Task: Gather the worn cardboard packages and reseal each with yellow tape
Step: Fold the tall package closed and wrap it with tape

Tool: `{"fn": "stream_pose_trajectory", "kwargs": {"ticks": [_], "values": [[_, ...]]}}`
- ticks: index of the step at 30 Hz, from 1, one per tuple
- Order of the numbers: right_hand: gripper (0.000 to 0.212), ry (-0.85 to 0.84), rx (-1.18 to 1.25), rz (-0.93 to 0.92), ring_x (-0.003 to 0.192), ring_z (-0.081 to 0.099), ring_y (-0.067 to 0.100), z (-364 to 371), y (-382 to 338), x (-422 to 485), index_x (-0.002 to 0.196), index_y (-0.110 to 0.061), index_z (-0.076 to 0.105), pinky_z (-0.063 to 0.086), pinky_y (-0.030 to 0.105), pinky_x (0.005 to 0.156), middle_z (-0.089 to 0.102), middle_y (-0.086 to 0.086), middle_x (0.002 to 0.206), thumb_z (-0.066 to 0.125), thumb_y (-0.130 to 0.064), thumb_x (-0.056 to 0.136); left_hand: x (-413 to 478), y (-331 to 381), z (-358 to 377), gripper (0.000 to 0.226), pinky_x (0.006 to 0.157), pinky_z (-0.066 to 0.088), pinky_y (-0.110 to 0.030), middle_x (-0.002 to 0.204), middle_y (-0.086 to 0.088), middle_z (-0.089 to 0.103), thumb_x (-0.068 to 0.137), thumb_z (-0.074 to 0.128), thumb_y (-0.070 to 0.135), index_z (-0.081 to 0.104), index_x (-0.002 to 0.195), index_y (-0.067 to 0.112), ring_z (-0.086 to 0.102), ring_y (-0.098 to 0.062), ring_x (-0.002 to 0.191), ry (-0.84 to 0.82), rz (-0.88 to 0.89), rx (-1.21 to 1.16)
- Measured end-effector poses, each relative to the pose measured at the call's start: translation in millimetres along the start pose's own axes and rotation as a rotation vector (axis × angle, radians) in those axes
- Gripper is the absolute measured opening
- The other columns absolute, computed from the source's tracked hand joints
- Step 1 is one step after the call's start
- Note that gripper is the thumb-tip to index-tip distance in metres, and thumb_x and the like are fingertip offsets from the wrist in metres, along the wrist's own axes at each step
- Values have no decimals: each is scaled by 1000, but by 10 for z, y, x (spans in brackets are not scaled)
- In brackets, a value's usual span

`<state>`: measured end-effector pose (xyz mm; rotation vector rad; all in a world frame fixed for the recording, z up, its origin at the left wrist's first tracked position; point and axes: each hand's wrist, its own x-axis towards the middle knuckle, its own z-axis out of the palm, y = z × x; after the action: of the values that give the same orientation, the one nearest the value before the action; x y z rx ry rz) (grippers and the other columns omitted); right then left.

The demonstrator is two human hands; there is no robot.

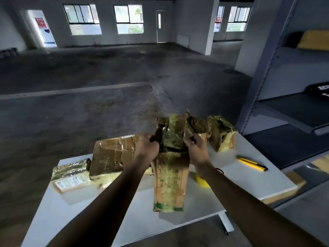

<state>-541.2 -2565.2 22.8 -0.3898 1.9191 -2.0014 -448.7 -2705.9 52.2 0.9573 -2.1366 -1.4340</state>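
While left hand (147,146) and right hand (195,147) hold worn box (170,180) | yellow tape (202,181) beside

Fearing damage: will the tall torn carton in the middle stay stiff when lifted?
Probably floppy: the carton has torn, crumpled flaps where left hand and right hand grip. Tall and narrow, it may tip if pushed.
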Motion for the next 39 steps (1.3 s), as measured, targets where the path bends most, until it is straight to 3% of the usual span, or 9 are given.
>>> {"fn": "stream_pose_trajectory", "kwargs": {"ticks": [6, 11, 14, 20, 25, 29, 34, 36, 39], "values": [[8, 110, -173, -121, 70, 60, 20, -87, -58, -209, 86, -18, 61, 57, 48, 68, 63, 1, 73, 62, -19, 93, -142, -57, -189, 33, 40, 39, -16, 69, -3, 65, 85, 46, -10, 69, 86, 13, 57, -15, 56, -14, 29, -49], [16, 315, -452, -417, 105, 50, 25, -250, -172, -90, 105, -16, 55, 44, 39, 90, 57, 4, 105, 62, -26, 95, -138, -78, -422, 30, 60, 49, -32, 86, -18, 74, 87, 51, -7, 76, 87, 9, 69, -29, 72, -51, 72, -38], [44, 260, -504, -263, 124, 44, 29, -290, -233, -2, 130, -11, 53, 37, 41, 104, 52, 12, 128, 55, -42, 98, -93, -91, -499, 30, 59, 45, -33, 76, -10, 67, 88, 51, -13, 75, 88, 3, 63, -25, 63, -97, 124, 6], [26, 146, -308, -219, 79, 56, 14, -508, -264, 91, 101, -6, 60, 41, 31, 73, 58, 0, 83, 53, -31, 101, 18, -68, -518, 20, 68, 50, -26, 93, -16, 75, 85, 63, -11, 76, 97, -3, 67, -17, 78, -129, 222, 103], [45, 62, -396, -196, 112, 60, 28, -733, -222, 244, 126, -3, 59, 49, 33, 91, 66, 12, 116, 53, -40, 100, 189, 52, -358, 43, 70, 53, -12, 83, 3, 76, 76, 51, -29, 76, 92, 2, 69, 3, 71, -125, 224, 128], [47, 49, -548, -211, 72, 60, 18, -801, -181, 370, 112, -1, 60, 43, 25, 55, 62, 6, 79, 42, -43, 103, 272, 115, -267, 15, 75, 53, -23, 87, -4, 74, 87, 67, -3, 76, 91, 8, 68, -16, 79, 18, 185, 73], [42, 82, -545, -113, 86, 56, 23, -745, -199, 541, 115, -2, 60, 37, 27, 69, 58, 11, 95, 44, -39, 104, 115, 162, -252, 45, 53, 39, -17, 56, 13, 54, 105, 40, 40, 57, 71, 18, 50, -3, 53, 45, 90, -74], [43, 59, -529, -56, 87, 60, 28, -693, -179, 615, 115, -1, 61, 40, 29, 67, 63, 15, 96, 46, -39, 104, 71, 150, -233, 65, 73, 50, -25, 87, 4, 70, 96, 39, 66, 67, 106, 8, 65, -10, 80, 2, 7, -22], [49, 43, -552, 9, 101, 62, 38, -601, -116, 727, 116, 0, 63, 51, 39, 84, 65, 23, 108, 44, -43, 102, -1, 124, -212, 92, 108, 41, -43, 147, -15, 46, 89, 40, 75, 47, 143, 1, 47, -31, 134, 129, -257, 4]]}}
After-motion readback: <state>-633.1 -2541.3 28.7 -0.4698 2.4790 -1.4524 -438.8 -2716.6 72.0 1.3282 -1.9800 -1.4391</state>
